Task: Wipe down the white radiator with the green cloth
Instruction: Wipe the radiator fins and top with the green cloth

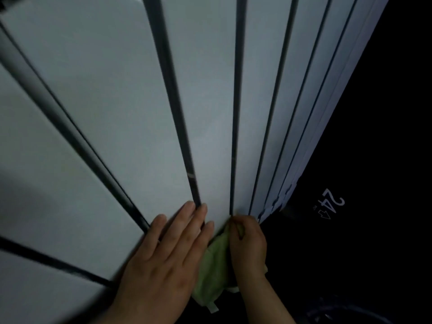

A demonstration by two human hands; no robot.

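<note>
A black, unlit surface (385, 136) fills the right side of the scene, marked in white with the figures "24" and a small arrow-like sign (329, 204). Faint bluish curved lines (346, 309) show at near right, too dim to identify.

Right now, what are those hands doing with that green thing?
A person is cleaning a white radiator. The right hand pinches a green cloth and holds it against the end of a dark gap between two panels, as if to wipe along it. The left hand lies flat on the panels beside it, fingers straight, and holds nothing. The rest of the cloth hangs down between the two hands.
</note>
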